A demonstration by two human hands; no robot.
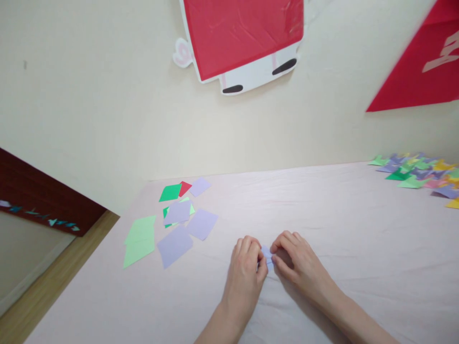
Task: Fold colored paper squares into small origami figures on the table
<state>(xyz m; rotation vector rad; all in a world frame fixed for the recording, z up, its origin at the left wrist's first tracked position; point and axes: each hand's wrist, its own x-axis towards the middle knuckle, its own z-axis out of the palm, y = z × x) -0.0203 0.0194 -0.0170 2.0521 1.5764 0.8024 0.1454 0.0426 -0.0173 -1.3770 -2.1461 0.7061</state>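
A small folded piece of lavender origami paper (267, 255) lies at the table's middle between my two hands. My left hand (247, 262) is closed on its left edge, thumb and fingers pinched together. On the other side, my right hand (297, 260) holds the right edge between thumb and forefinger. The fingers cover much of the paper, so its full folded shape is hidden.
Flat paper squares in lavender (175, 245), light green (139, 241), dark green (169, 193) and red (184, 188) lie left on the pale cloth-covered table (322, 210). Several folded paper figures (412, 181) crowd the far right. A wall with red decorations (247, 33) stands behind.
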